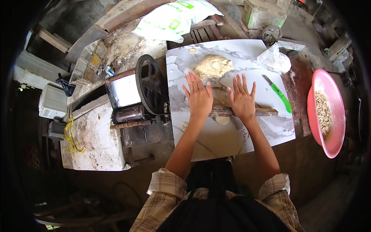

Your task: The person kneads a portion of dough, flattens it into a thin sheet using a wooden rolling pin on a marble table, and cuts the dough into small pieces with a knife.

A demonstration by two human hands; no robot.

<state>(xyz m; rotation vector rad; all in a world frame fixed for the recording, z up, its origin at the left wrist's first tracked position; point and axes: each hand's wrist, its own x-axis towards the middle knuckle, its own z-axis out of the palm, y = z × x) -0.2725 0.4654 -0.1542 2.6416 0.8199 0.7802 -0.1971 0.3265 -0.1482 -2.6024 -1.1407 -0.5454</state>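
Note:
My left hand [199,96] and my right hand [242,98] lie palm down, fingers stretched out and spread, across a wooden rolling pin [266,111] on a white marble-patterned board [270,129]. Neither hand wraps round the pin. Under its near side, between my wrists, shows the edge of a small flat piece of dough [222,120]; the rest of that piece is hidden. Just beyond my left fingertips sits a large lump of pale dough [213,66]. To the right of my right hand is a knife with a green handle [281,96].
A clear plastic bag with something white [275,58] lies at the board's far right corner. Further right stands a pink basin [340,120] holding pale strips. Left of the board is a machine with a dark handwheel [148,85]. A white and green sack [170,19] lies behind.

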